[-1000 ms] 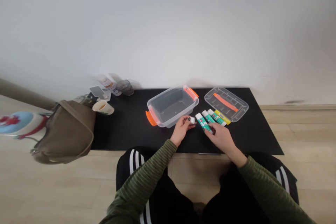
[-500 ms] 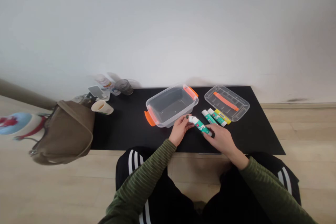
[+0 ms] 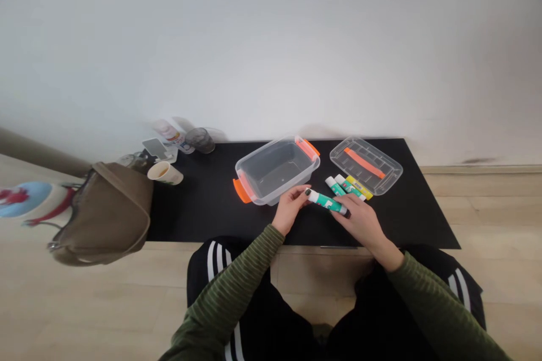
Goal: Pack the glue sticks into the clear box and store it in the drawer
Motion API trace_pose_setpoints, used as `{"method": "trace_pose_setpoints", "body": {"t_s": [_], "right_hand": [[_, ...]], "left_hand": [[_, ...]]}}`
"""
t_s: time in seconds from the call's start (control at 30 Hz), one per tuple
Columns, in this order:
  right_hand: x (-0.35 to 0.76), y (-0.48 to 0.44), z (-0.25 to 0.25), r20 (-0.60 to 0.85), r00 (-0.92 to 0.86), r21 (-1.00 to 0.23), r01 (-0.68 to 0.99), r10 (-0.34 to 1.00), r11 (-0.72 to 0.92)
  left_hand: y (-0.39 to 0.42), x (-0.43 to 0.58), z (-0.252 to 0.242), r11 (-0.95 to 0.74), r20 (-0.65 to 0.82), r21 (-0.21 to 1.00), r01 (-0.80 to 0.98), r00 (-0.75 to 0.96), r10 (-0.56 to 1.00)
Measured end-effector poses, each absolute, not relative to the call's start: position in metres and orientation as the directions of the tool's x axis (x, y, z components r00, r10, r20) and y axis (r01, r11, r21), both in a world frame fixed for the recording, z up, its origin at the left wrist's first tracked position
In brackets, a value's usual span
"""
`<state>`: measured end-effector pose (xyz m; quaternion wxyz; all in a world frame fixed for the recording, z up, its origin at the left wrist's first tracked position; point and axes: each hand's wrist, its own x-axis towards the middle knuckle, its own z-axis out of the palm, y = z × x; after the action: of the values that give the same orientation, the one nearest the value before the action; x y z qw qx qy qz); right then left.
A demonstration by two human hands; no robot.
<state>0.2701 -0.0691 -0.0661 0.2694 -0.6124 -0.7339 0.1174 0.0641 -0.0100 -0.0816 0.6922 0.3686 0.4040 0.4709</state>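
Observation:
A green-and-white glue stick (image 3: pixel 327 201) is held level between both hands, just above the black mat (image 3: pixel 203 203). My left hand (image 3: pixel 290 207) pinches its white cap end. My right hand (image 3: pixel 359 220) grips the other end. Behind it lie two more green glue sticks (image 3: pixel 339 185) and a yellow one (image 3: pixel 359 187), side by side on the mat. A clear plastic box with orange handles (image 3: pixel 277 169) stands open just beyond my left hand, with nothing inside.
The box's clear lid with an orange strip (image 3: pixel 366 165) lies at the back right. A paper cup (image 3: pixel 164 172), a dark glass (image 3: pixel 200 139), a phone and small bottles sit at the mat's back left. A brown bag (image 3: pixel 104 214) rests on the floor at left.
My right hand has picked the nearest glue stick out of the row and lifted it; my left hand has brought the white cap onto its end. The other sticks stayed put.

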Motion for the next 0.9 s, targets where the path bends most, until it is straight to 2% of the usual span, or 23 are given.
{"method": "trace_pose_setpoints", "body": {"t_s": [0.5, 0.9], "right_hand": [[0.2706, -0.0705, -0.0658, 0.268, -0.111, -0.629, 0.733, 0.957, 0.261], [0.2744, -0.0699, -0.0705, 0.138, -0.106, -0.78, 0.602, 0.985, 0.174]], "left_hand": [[-0.0135, 0.0616, -0.0806, 0.284, -0.213, 0.911, -0.298, 0.25, 0.945], [-0.0172, 0.0606, -0.0741, 0.226, -0.143, 0.942, -0.25, 0.311, 0.94]]}}
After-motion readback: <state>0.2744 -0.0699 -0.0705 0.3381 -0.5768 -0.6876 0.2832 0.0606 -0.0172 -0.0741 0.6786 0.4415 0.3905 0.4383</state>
